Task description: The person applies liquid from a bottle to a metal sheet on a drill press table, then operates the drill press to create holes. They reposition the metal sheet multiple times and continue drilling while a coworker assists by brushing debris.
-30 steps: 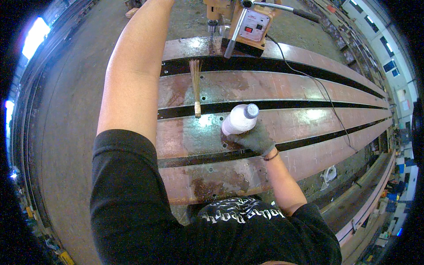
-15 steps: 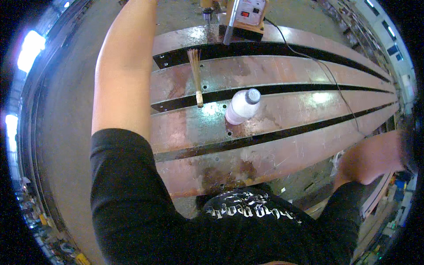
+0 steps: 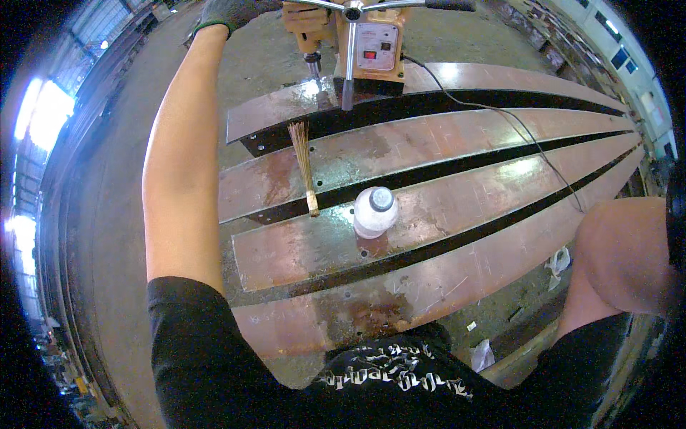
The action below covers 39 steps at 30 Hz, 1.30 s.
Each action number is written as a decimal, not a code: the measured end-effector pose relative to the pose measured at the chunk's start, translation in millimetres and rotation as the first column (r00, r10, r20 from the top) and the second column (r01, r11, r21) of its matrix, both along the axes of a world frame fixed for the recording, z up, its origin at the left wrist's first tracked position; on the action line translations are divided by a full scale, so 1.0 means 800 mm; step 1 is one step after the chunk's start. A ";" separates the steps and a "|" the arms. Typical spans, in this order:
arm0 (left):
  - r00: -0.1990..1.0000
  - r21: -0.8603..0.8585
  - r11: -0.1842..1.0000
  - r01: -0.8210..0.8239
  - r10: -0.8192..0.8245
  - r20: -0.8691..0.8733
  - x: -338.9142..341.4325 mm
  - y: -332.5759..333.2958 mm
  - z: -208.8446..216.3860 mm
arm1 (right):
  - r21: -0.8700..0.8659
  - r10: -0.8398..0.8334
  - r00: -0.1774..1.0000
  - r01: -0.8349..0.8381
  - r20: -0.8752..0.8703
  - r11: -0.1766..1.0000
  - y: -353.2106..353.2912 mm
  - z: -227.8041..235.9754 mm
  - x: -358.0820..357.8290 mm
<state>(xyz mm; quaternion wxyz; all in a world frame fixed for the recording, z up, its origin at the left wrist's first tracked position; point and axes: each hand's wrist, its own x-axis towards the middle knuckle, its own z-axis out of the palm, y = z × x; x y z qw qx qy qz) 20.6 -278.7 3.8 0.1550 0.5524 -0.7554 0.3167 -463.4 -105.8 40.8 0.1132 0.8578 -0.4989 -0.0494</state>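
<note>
My left arm stretches up the left side to the top edge, where my left hand (image 3: 239, 10), in a dark grey glove with a green cuff, closes at the end of a feed handle's spoke; the upper edge cuts off part of the fingers. This handle belongs to a yellow magnetic drill (image 3: 368, 53) with a switch panel, standing on the farthest steel beam (image 3: 486, 77). Its spindle (image 3: 313, 64) points down near that beam's left end. My right forearm (image 3: 622, 250) is bent upward at the right; the right hand lies outside the view.
A bundled-bristle brush (image 3: 302, 161) lies across the second beam and the gap before the third. A whitish plastic bottle (image 3: 373, 218) with a grey cap stands on the third beam. The drill's black cable (image 3: 525, 129) trails right over the beams. Plastic scraps (image 3: 483, 355) lie on the floor.
The view has tilted upward, so more of the drill, its handle and my gloved left hand show. My right forearm is raised farther. The brush and bottle keep their places on the beams.
</note>
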 end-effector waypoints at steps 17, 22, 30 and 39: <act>0.990 -0.145 0.979 0.141 -0.143 -0.002 0.018 -0.022 -0.012 | 0.040 -0.042 0.997 0.045 -0.068 0.998 0.005 0.028 -0.024; 0.999 0.046 0.998 0.036 -0.035 -0.014 0.007 -0.012 -0.001 | 0.019 -0.063 0.996 0.064 -0.070 0.998 0.006 0.034 -0.031; 0.998 0.063 0.997 0.048 -0.051 0.046 0.007 -0.028 -0.011 | -0.016 -0.065 0.996 0.064 -0.060 0.998 0.024 0.038 -0.040; 0.999 0.060 0.997 0.043 -0.043 -0.004 0.024 -0.024 -0.019 | 0.001 -0.063 0.998 0.063 0.017 0.998 0.019 0.006 -0.058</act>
